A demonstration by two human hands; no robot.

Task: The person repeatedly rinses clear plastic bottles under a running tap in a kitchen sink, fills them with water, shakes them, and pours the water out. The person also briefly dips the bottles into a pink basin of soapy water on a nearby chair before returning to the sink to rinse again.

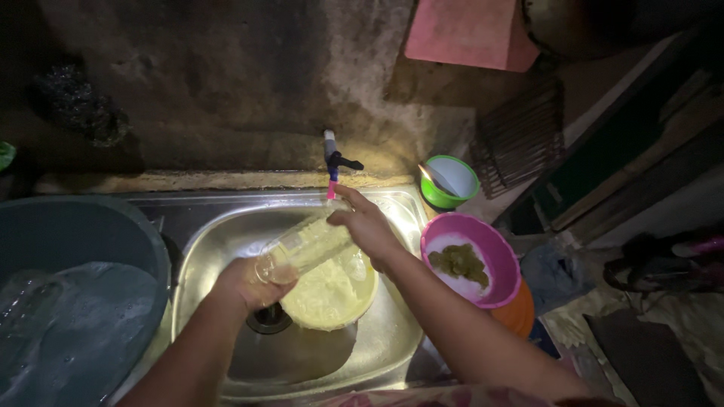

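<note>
A rough, dark wall (pixel 226 83) fills the top of the view, with a narrow ledge at its foot. Below it a steel sink (pixel 226 226) takes up the middle, its basin wet and lit from above, with a round drain (pixel 268 318) near the bottom. At the left a big grey tub (pixel 83 226) stands against the sink, holding soapy water in which a clear bottle (pixel 26 301) lies sunk. To the right of the sink a pink bowl (pixel 494 249) sits stacked on an orange one (pixel 520 313); the pink one holds white suds and a greenish scrub pad (pixel 460 262). Behind it, near the wall, is a smaller green bowl (pixel 460 197) with a utensil resting in it. A pink board (pixel 467 30) leans at the top, and a dark wire rack (pixel 520 136) stands beside the green bowl. Inside the sink lies a pale yellow plate (pixel 332 298) covered in foam. Over it, a clear glass (pixel 302 249) is held on a slant, its mouth towards the lower left and its base towards the tap. The left hand (pixel 245 283) is wrapped around the mouth end of the glass, fingers closed on it. The right hand (pixel 366 226) grips the base end, with its forefinger stretched up towards the small tap (pixel 332 162), which juts from the wall just above the sink with a pink tip.
</note>
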